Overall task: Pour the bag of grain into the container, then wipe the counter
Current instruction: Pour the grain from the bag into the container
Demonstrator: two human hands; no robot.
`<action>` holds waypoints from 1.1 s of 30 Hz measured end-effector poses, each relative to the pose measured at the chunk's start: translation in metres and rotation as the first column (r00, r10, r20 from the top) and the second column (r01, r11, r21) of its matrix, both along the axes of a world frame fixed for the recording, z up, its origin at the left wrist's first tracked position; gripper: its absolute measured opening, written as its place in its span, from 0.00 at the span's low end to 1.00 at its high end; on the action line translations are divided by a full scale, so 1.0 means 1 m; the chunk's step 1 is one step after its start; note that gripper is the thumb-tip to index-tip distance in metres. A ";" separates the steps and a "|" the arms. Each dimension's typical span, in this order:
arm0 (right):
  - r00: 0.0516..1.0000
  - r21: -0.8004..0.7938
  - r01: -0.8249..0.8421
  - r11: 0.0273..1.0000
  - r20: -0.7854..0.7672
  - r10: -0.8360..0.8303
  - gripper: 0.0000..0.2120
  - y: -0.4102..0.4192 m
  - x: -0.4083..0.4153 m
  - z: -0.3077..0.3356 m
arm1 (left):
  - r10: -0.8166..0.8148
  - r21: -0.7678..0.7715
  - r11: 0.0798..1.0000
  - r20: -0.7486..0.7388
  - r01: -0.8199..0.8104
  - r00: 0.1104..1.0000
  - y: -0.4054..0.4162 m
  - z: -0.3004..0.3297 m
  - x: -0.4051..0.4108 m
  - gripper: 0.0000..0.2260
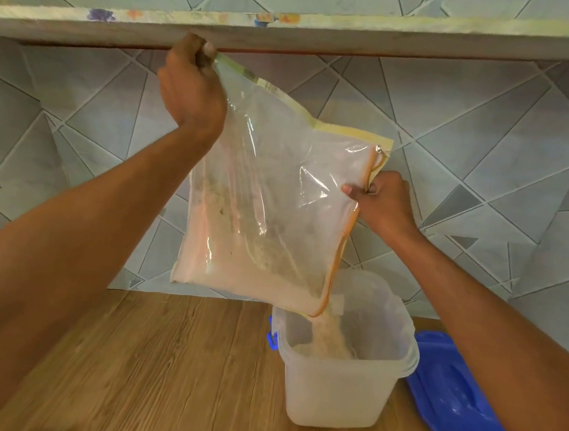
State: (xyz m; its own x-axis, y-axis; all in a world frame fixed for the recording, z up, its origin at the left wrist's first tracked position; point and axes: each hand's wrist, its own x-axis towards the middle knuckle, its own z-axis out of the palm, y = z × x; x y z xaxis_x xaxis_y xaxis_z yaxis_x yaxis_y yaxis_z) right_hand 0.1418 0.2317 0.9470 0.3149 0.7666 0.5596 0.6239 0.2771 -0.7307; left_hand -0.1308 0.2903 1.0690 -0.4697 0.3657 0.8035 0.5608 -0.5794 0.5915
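Bag (272, 186): clear plastic, held tilted above the counter, one corner raised high under the shelf, the opening turned down at the right over the container.
Grain (236, 280): pale, gathered along the bag's lowest edge; a stream is seen falling from the lower right corner into the container, where a small heap is formed.
Left hand (193, 83): raised just below the shelf; the bag's upper corner is pinched between curled fingers and thumb.
Right hand (382, 200): placed at the bag's right edge, near the orange-trimmed mouth; that edge is gripped by clenched fingers.
Container (340, 388): translucent, square, lidless, set upright toward the back right of the counter, blue latch seen on its left rim.
Lid (456, 398): blue, laid flat just beside the container, near the counter's right edge, partly hidden by the right forearm.
Counter (166, 370): wood-grain surface, met at its back edge by the wall.
Wall (488, 147): grey tiles with angular lines.
Shelf (292, 37): pale board crossing the top, coloured marks on its edge.
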 end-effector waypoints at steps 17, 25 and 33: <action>0.995 0.023 0.094 0.995 -0.043 -0.092 0.22 0.002 0.002 -0.005 | -0.014 -0.018 1.000 0.020 0.015 1.000 -0.004 -0.004 0.003 0.15; 0.997 0.059 0.077 0.995 -0.014 -0.076 0.25 -0.001 0.008 -0.007 | -0.005 -0.022 1.000 0.009 0.005 1.000 -0.001 -0.007 0.001 0.11; 1.000 0.066 0.027 0.997 -0.001 -0.027 0.27 0.005 0.009 -0.010 | 0.024 -0.013 1.000 -0.033 -0.025 0.999 0.001 -0.007 0.001 0.11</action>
State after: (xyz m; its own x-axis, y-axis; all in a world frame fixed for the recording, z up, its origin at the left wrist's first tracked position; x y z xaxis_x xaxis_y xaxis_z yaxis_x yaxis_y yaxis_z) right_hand 0.1512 0.2364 0.9365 0.3346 0.7193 0.6088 0.6319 0.3081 -0.7112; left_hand -0.1302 0.2914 1.0621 -0.4521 0.3652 0.8138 0.5939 -0.5575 0.5801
